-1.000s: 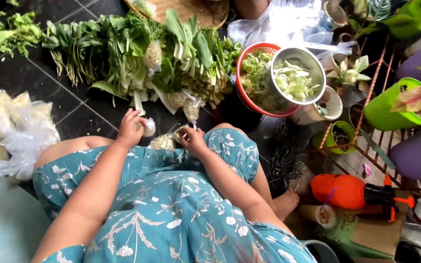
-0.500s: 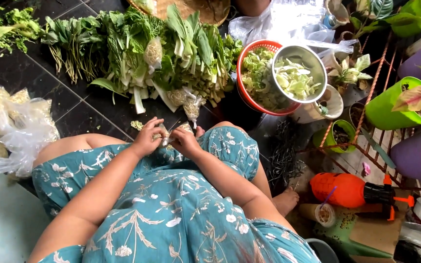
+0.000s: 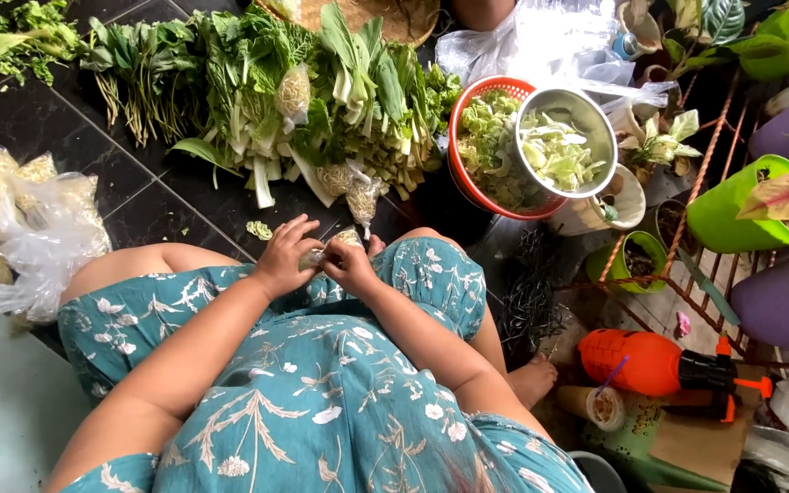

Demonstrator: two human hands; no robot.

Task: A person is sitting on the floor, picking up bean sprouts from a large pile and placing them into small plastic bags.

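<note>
1. A long heap of leafy greens (image 3: 257,82) lies across the dark tiled floor (image 3: 38,119) in front of a seated person in a teal flowered dress.
2. Clear bags of pale sprouts (image 3: 11,219) sit at the person's left; green plant pots (image 3: 741,210) crowd the right.
3. A red basket (image 3: 468,173) of trimmed greens stands beyond the right knee, with a steel bowl (image 3: 568,141) of cut leaves resting on its rim.
4. Over the lap, the left hand (image 3: 285,260) and right hand (image 3: 351,265) meet, both closed on a small pale vegetable stem (image 3: 317,258); this looks like the trimming step.
5. Finishing it likely calls for a firm pinch and a clean pull.
</note>
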